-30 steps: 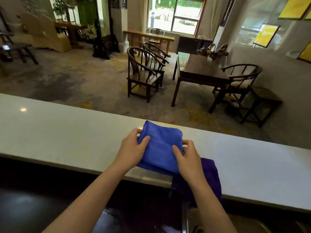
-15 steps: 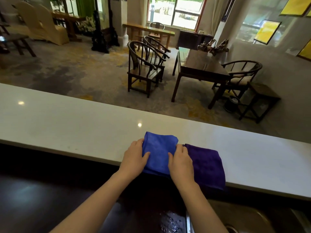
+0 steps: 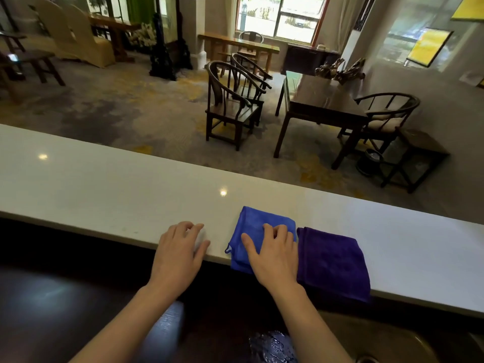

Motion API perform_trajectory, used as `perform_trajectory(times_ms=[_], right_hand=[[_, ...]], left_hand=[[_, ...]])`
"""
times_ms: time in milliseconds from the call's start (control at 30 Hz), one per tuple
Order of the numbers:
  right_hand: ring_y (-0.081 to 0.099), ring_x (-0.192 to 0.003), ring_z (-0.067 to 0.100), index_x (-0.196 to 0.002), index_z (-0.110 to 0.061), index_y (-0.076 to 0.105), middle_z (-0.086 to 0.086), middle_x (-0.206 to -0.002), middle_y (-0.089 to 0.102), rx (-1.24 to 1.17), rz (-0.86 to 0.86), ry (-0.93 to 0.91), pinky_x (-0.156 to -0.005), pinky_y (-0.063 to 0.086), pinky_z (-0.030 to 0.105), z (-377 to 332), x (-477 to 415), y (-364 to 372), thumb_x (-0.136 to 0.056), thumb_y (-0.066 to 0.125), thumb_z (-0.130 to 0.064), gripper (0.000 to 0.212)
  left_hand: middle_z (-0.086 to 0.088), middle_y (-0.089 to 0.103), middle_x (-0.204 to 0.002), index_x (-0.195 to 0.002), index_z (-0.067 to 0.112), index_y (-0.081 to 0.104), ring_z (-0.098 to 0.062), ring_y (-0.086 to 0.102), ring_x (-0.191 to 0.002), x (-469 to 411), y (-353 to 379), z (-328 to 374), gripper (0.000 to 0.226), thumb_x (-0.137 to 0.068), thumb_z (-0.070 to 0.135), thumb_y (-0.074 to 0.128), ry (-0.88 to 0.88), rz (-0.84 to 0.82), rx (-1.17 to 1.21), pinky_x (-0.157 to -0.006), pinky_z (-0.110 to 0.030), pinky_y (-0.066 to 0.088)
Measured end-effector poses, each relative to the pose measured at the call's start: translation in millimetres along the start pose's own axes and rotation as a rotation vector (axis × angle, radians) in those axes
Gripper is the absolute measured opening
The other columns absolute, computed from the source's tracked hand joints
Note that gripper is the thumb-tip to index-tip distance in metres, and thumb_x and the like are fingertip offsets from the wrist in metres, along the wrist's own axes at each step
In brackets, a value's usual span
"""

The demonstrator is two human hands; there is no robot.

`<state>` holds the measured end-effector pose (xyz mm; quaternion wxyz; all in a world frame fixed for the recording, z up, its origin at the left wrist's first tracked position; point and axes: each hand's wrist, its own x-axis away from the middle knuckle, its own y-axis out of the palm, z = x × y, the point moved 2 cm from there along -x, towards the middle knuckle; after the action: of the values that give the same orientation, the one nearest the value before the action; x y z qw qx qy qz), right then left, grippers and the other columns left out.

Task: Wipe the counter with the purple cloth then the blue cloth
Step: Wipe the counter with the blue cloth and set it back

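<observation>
A folded blue cloth (image 3: 258,226) lies flat at the near edge of the white counter (image 3: 104,189). Right beside it, touching its right side, lies a folded purple cloth (image 3: 332,263), whose near part hangs a little over the counter's edge. My right hand (image 3: 272,250) rests palm down on the blue cloth with fingers spread. My left hand (image 3: 180,247) lies on the bare counter to the left of the blue cloth, holding nothing, fingers apart.
Below the counter's near edge is a dark lower surface (image 3: 65,310) with a wet patch and part of a sink (image 3: 392,344) at the lower right. Beyond the counter are a carpeted room, dark wooden chairs (image 3: 230,106) and a table (image 3: 322,100).
Both hands laid the blue cloth down flat beside the purple cloth. My left hand then let go and moved left onto the bare counter; my right hand stays on the blue cloth.
</observation>
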<state>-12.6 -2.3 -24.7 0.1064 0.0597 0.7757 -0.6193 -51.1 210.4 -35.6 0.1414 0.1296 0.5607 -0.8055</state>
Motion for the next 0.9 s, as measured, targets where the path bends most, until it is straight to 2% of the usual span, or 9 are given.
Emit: perform_trajectory(times_ms=[133, 200, 333, 600, 800, 900], right_hand=[[0.046, -0.104, 0.026, -0.132, -0.02, 0.042, 0.007, -0.119, 0.047, 0.079, 0.006, 0.03, -0.091, 0.043, 0.04, -1.6, 1.0, 6.8, -0.083, 0.019, -0.08, 0.08], [0.046, -0.105, 0.025, -0.138, -0.021, 0.037, 0.006, -0.119, 0.046, 0.073, 0.002, 0.047, -0.092, 0.042, 0.04, -0.9, -0.1, 8.3, -0.083, 0.02, -0.08, 0.082], [0.048, -0.1, 0.022, -0.136, -0.025, 0.043, 0.003, -0.112, 0.049, 0.089, 0.009, 0.034, -0.088, 0.043, 0.037, -0.4, -2.3, 9.8, -0.089, 0.025, -0.071, 0.068], [0.055, -0.082, 0.019, -0.119, -0.019, 0.06, -0.001, -0.093, 0.06, 0.016, 0.057, 0.031, -0.075, 0.045, 0.035, -8.6, -6.6, 10.9, -0.098, 0.043, -0.042, 0.035], [0.053, -0.077, 0.019, -0.107, -0.016, 0.063, -0.002, -0.086, 0.058, -0.074, 0.067, 0.013, -0.076, 0.043, 0.037, -18.6, -13.0, 17.9, -0.099, 0.045, -0.033, 0.025], [0.054, -0.078, 0.019, -0.106, -0.017, 0.063, -0.002, -0.086, 0.059, -0.118, 0.049, -0.022, -0.077, 0.042, 0.037, -30.5, -16.3, 22.1, -0.099, 0.045, -0.032, 0.025]], left_hand=[[-0.007, 0.061, -0.113, -0.113, 0.017, 0.066, -0.028, 0.055, -0.105, 14.6, -6.5, -19.5, 0.032, -0.087, 0.035, 0.066, -0.011, 0.012, -0.089, -0.09, -0.043, 0.044], [-0.007, 0.06, -0.113, -0.111, 0.018, 0.065, -0.027, 0.054, -0.106, 20.2, -8.6, -25.1, 0.032, -0.088, 0.039, 0.057, -0.01, 0.023, -0.109, -0.092, -0.042, 0.043], [-0.006, 0.058, -0.115, -0.112, 0.02, 0.062, -0.026, 0.052, -0.109, 25.1, -9.5, -31.7, 0.037, -0.089, 0.044, 0.045, 0.013, -0.02, -0.107, -0.092, -0.039, 0.044], [-0.005, 0.059, -0.115, -0.118, 0.02, 0.063, -0.026, 0.053, -0.106, 27.5, -12.7, -36.7, 0.039, -0.09, 0.043, 0.047, 0.033, -0.04, -0.091, -0.091, -0.041, 0.045], [-0.008, 0.057, -0.123, -0.128, 0.015, 0.058, -0.028, 0.052, -0.113, 34.6, -15.9, -37.4, 0.047, -0.086, 0.036, 0.062, 0.062, -0.106, -0.08, -0.101, -0.043, 0.043], [-0.007, 0.055, -0.124, -0.13, 0.015, 0.056, -0.027, 0.05, -0.113, 34.4, -17.2, -37.0, 0.051, -0.084, 0.035, 0.063, 0.064, -0.118, -0.069, -0.103, -0.043, 0.042]])
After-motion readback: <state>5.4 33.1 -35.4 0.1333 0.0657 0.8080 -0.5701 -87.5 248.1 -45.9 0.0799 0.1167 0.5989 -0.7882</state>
